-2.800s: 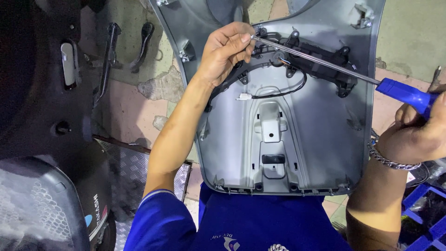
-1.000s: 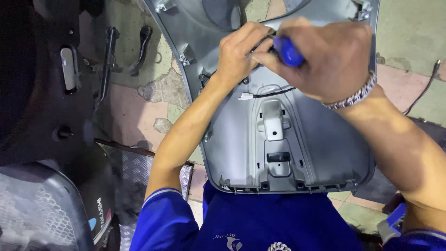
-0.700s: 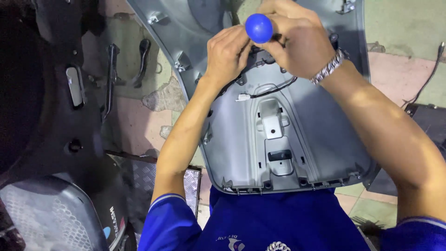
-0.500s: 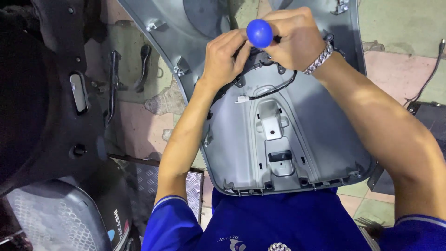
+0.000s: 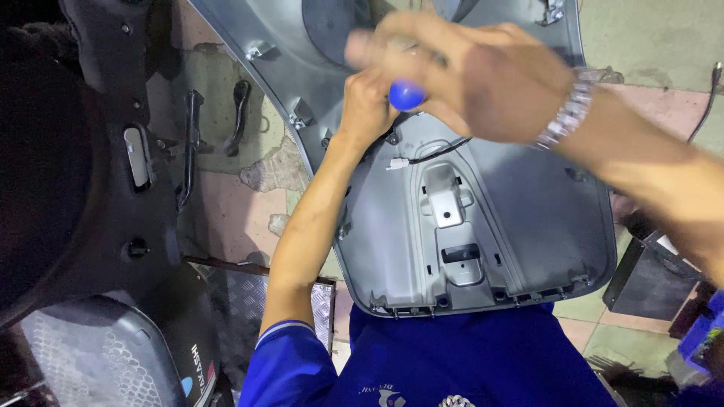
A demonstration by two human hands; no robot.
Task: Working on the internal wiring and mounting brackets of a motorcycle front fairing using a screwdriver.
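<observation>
Grey plastic scooter body panel [image 5: 520, 226] propped inner side up against the person's lap, dark scooter body [image 5: 68, 166] at left, blurred right hand [image 5: 483, 83] wrapped around a blue-handled screwdriver [image 5: 406, 95] near the panel's top, left hand [image 5: 369, 105] pressed beside it, grip unclear

My bare left hand [image 5: 367, 105] is up high with its fingers curled in tight, at the end of a long, straight arm in a short blue sleeve. My bare right hand [image 5: 471, 79] comes in from the right side, blurry, with fingers bent. A shiny silver chain sits on its wrist.
</observation>
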